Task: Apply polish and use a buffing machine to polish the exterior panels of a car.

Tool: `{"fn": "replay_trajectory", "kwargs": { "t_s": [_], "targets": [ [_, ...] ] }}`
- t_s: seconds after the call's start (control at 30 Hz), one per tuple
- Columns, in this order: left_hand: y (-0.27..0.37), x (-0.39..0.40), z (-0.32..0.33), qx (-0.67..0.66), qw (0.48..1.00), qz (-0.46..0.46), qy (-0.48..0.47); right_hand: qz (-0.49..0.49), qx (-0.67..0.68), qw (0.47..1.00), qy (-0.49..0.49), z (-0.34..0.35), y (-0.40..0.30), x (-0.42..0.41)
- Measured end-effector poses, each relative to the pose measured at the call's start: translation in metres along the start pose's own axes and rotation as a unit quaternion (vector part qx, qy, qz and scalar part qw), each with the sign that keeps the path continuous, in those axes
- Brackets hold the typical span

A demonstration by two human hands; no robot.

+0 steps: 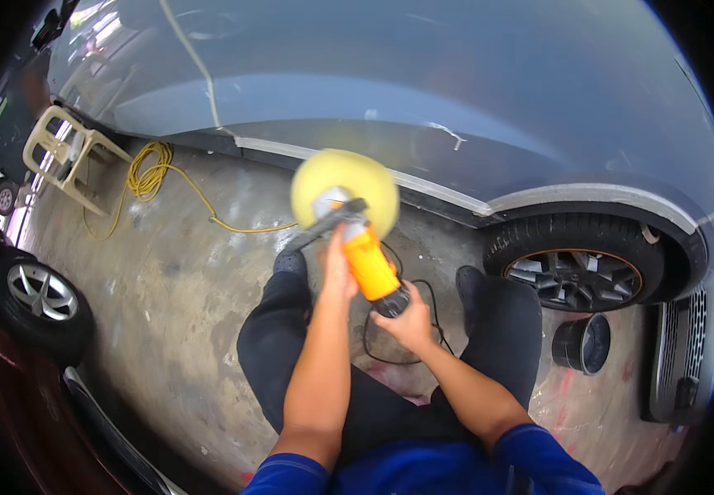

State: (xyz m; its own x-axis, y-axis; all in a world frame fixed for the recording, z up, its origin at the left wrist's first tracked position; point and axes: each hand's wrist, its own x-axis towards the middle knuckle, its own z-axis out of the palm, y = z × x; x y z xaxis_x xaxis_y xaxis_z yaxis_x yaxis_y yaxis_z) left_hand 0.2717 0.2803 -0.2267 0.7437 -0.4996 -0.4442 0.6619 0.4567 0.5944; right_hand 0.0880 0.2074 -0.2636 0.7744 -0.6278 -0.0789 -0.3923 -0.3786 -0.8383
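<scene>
Both of my hands are on an orange and black rotary polisher (372,263), whose round yellow pad (378,179) looks blurred. My left hand (337,266) is closed around the front of its body, near the black side handle (326,230). At the dark rear end, my right hand (409,318) grips the housing. The pad is at the lower side of a grey-blue car body panel (419,142), in front of a strip of masking tape (443,189); whether it touches the panel cannot be told.
A car wheel (573,272) and a black bucket (582,344) are at the right. A black cord (434,303) lies between my feet. To the left are a coiled yellow cord (149,173), a plastic chair (63,151) and a dark red car (16,396).
</scene>
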Motion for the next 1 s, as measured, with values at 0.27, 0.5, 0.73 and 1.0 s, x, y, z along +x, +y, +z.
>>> {"fn": "replay_trajectory", "kwargs": {
  "t_s": [0.27,0.5,0.73,1.0],
  "targets": [
    [-0.025,0.003,0.001,-0.01,0.999,0.002,0.045,-0.012,-0.015,1.0,0.015,-0.016,0.014,-0.001],
    [-0.112,-0.023,0.032,0.0,0.999,-0.021,-0.05,0.006,-0.059,0.992,0.109,-0.076,0.058,-0.046],
    [-0.093,-0.058,0.06,0.005,0.982,0.082,-0.171,-0.036,-0.05,0.99,0.125,-0.112,0.045,-0.036],
    [-0.09,-0.051,0.066,0.04,0.992,0.043,-0.111,-0.034,-0.081,0.991,0.103,-0.116,0.056,-0.023]
  ]
}}
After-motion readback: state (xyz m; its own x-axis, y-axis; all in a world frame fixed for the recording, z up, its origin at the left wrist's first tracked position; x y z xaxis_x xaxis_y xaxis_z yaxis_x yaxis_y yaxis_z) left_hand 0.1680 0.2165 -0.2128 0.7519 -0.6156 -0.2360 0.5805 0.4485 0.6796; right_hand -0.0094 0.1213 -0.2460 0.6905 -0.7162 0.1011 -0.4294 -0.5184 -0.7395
